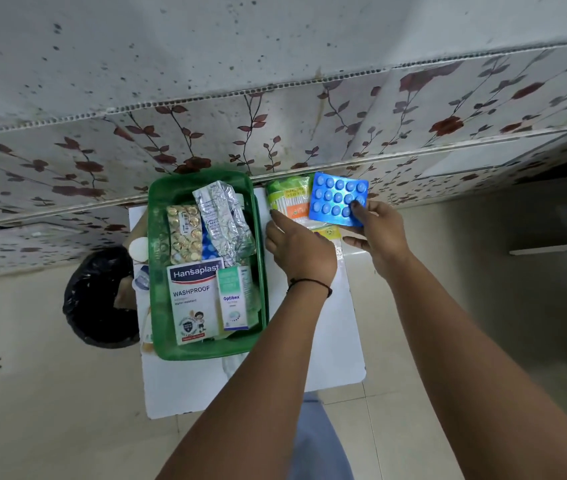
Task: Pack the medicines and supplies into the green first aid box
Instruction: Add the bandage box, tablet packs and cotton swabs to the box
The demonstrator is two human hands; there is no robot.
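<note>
Head view, looking down from above the person's arms. The largest thing is a white worktop (185, 386) standing on a tiled floor against a flower-patterned wall. On its left half sits the green first aid box (257, 271), open and already crowded: a Hansaplast carton (193, 299) at its 6 o'clock end, an Optibex carton (233, 299) just beside it, a crumpled silver foil strip (223, 220) and a gold blister strip (183, 233) toward 12 o'clock.

At 3 o'clock from the box, on the bare worktop, lies a packet of cotton buds (289, 199). The left hand (299, 251) rests flat with fingers loose, its fingertips touching that packet and gripping nothing. The right hand (379, 233), at 3 o'clock from the left, pinches a blue blister pack (334, 199) by its lower corner, lifted over the packet.

A black bag (98, 296) sits on the floor at 9 o'clock from the box.

The likely trouble: the corner pinch is slight, so the blue pack could slip; and the box is so full that it may slide off the foil heap.
</note>
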